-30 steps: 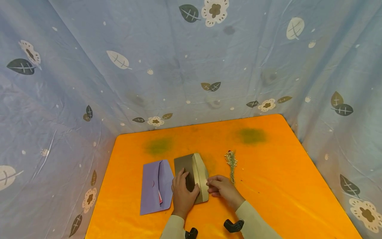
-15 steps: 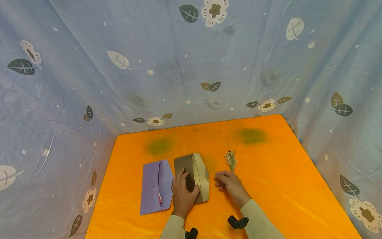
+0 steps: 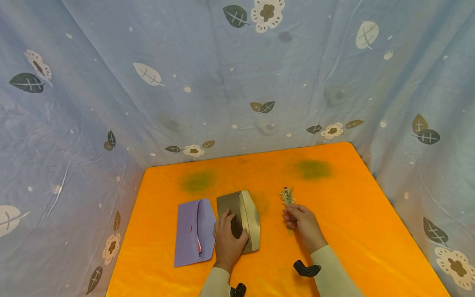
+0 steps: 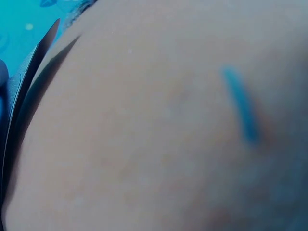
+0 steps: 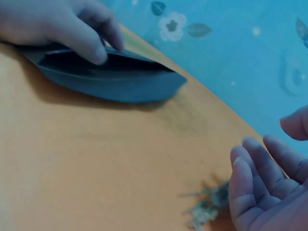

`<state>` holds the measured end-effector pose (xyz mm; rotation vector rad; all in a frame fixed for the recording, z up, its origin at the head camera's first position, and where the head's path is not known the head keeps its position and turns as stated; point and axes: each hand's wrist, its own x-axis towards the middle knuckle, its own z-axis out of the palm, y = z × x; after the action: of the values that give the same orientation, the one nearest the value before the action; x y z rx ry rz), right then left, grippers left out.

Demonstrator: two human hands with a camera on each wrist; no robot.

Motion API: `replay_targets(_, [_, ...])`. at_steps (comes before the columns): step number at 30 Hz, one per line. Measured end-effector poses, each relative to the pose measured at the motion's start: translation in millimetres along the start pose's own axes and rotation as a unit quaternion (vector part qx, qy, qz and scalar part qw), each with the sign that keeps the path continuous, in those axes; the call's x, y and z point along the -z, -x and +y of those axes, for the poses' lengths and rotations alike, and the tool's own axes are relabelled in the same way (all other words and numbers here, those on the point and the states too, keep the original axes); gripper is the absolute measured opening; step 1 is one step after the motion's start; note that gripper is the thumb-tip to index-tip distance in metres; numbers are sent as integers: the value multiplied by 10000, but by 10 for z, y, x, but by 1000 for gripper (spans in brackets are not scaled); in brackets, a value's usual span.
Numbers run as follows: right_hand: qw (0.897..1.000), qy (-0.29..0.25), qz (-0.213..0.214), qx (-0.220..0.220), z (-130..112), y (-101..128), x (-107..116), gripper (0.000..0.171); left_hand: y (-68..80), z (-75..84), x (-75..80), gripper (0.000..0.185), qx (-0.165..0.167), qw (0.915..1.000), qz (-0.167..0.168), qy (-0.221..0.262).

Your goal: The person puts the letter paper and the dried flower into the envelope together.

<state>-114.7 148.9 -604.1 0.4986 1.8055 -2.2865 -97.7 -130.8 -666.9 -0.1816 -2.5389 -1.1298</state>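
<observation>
A dark brown envelope (image 3: 229,202) lies on the table with its gold flap (image 3: 254,222) folded out to the right. On it rests my left hand (image 3: 227,243), thumb by the pocket's edge and the other fingers spread over the front. The right wrist view shows the pocket mouth (image 5: 110,66) gaping under that thumb. My right hand (image 3: 305,225) hovers at a small dried flower bunch (image 3: 287,196) and hides part of its stems. In the right wrist view, thumb and fingers (image 5: 243,185) are apart, with the bunch (image 5: 207,207) beyond them.
A purple envelope (image 3: 185,235), flap out, lies to the left with a red-and-white edge (image 3: 199,246) showing in its pocket. The orange tabletop (image 3: 345,231) is bordered by a blue patterned curtain (image 3: 208,90). The left wrist view is mostly blurred skin.
My right hand has left the gold flap's edge and moved right to the flower bunch. The left hand and both envelopes have stayed in place.
</observation>
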Motion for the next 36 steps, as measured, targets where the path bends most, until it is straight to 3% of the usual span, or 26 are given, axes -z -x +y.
replay_targets(7, [9992, 239, 297, -91, -23, -2, 216, 43, -3, -4, -7, 60, -61, 10000, 31, -30])
replay_targets(12, [9987, 329, 339, -169, -33, 9, 244, 46, -2, 5, 0, 60, -46, 10000, 25, -2])
replay_targets(26, [9974, 693, -168, 137, -48, 26, 59, 49, -15, 21, 20, 60, -38, 10000, 6, 3])
replay_targets(36, [9971, 468, -593, 75, -32, 30, 10, 52, -10, 36, 19, 60, 0, 10000, -16, 1])
